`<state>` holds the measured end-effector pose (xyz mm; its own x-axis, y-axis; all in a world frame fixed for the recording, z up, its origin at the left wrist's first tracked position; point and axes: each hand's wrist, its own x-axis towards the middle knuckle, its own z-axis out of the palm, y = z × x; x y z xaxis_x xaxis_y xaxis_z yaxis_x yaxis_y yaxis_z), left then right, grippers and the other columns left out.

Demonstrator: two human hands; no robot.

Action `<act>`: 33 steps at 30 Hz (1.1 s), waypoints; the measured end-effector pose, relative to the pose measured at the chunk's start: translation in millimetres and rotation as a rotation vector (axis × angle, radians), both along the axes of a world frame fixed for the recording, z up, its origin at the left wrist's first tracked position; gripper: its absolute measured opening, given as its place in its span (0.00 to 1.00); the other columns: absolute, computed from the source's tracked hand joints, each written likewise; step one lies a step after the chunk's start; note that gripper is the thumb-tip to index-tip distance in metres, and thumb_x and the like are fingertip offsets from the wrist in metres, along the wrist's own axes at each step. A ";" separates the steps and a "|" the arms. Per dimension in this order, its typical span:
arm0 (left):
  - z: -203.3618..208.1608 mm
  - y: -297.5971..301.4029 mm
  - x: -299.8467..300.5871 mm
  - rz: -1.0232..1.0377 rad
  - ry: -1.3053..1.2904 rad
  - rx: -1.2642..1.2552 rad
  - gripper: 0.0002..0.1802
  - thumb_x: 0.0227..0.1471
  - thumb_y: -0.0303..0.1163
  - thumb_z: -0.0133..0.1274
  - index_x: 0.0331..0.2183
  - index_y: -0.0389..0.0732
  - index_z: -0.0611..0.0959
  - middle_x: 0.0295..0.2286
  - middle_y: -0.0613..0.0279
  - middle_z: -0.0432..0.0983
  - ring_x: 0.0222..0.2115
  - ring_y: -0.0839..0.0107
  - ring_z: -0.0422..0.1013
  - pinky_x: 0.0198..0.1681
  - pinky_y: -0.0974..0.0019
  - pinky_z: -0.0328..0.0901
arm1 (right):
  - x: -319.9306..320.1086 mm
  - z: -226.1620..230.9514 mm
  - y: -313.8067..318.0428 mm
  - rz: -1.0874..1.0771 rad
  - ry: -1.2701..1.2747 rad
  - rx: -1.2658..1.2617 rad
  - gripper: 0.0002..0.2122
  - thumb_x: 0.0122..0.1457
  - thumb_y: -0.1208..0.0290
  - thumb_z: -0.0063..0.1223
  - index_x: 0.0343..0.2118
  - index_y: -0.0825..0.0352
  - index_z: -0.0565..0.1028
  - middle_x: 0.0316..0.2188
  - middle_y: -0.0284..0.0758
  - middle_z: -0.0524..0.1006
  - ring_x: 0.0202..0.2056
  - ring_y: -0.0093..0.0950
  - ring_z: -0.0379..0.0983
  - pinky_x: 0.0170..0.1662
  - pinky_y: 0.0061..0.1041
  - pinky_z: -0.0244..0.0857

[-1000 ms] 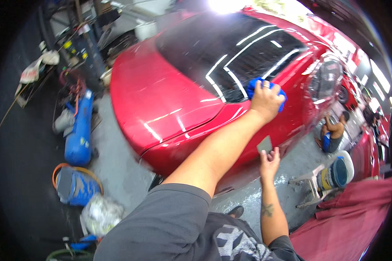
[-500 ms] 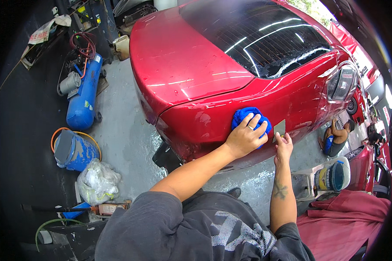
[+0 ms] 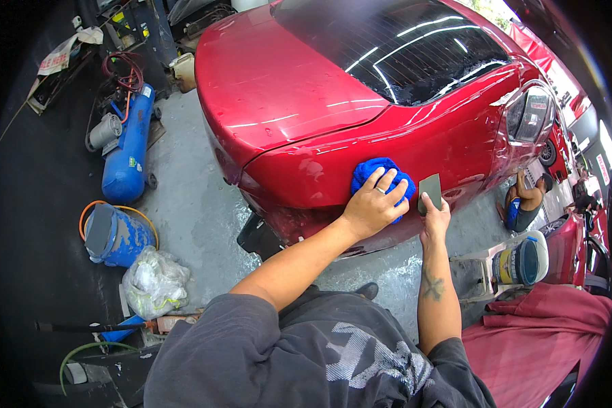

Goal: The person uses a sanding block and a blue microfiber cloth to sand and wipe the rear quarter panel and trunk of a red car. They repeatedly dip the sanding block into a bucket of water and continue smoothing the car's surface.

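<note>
Honestly, the blue cloth (image 3: pixel 368 171) looks soft and light; left hand (image 3: pixel 375 207) grips it from above, fingers half-curled. Right hand (image 3: pixel 436 219) pinches the grey sheet (image 3: pixel 429 186), probably bendy, by its near end.

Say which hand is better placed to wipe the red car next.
Probably the left hand: it holds a blue cloth, seemingly against the red car; the right hand holds a flat greyish piece.

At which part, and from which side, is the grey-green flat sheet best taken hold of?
Probably the lower end of the grey-green sheet, coming from the wearer's side: it looks thin and flat, so a pinch across its faces suits it. The right hand grips that end, leaving the upper end uncovered.
</note>
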<state>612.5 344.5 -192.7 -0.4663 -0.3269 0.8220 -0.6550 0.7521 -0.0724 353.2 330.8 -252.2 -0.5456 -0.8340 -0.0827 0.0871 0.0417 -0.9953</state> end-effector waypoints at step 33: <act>-20.0 24.0 -179.0 0.264 0.043 -0.094 0.15 0.45 0.38 0.76 0.38 0.57 0.93 0.52 0.64 0.85 0.56 0.52 0.76 0.62 0.42 0.66 | -342.4 -136.0 254.0 0.110 -0.483 0.124 0.19 0.67 0.75 0.73 0.58 0.66 0.79 0.50 0.34 0.85 0.51 0.29 0.83 0.59 0.35 0.78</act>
<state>433.5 368.5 -212.7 -0.3392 -0.3536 0.8717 -0.8312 0.5465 -0.1018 10.8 584.8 -388.3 -0.3302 -0.8521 -0.4060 0.5248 0.1918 -0.8294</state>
